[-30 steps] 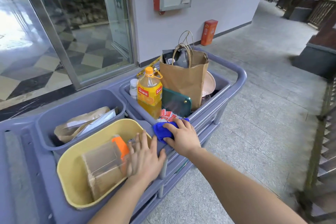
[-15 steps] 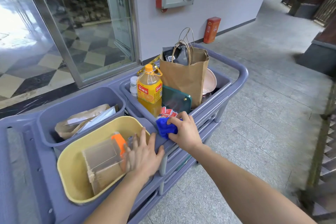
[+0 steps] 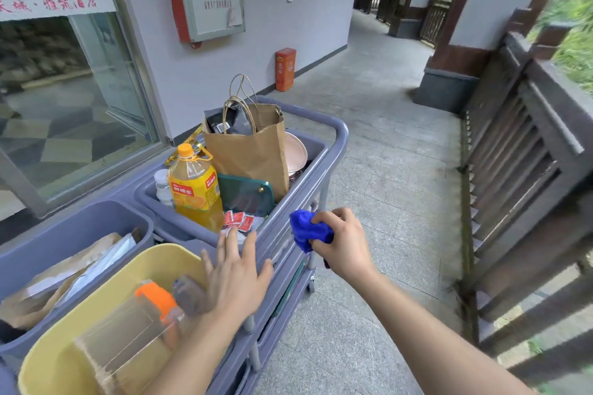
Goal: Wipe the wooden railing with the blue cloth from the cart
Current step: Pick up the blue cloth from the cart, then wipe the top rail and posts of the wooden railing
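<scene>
My right hand (image 3: pixel 345 242) grips a bunched blue cloth (image 3: pixel 309 229) in the air just off the right edge of the grey-blue cart (image 3: pixel 333 144). My left hand (image 3: pixel 236 276) lies flat with fingers spread on the cart's near rim, beside the yellow tub (image 3: pixel 96 298). The dark wooden railing (image 3: pixel 526 151) runs along the right side of the walkway, about an arm's length to the right of the cloth.
The cart holds a brown paper bag (image 3: pixel 253 151), an orange juice bottle (image 3: pixel 195 192), a green case (image 3: pixel 245 196) and a grey bin with paper (image 3: pixel 64 231). A glass door stands left. A stone-tiled walkway (image 3: pixel 385 170) lies between cart and railing. A pillar base (image 3: pixel 446 86) stands ahead.
My right hand has lifted the blue cloth off the cart's rim and carried it right, clear of the cart. The view has turned right, showing the railing. My left hand stays on the cart.
</scene>
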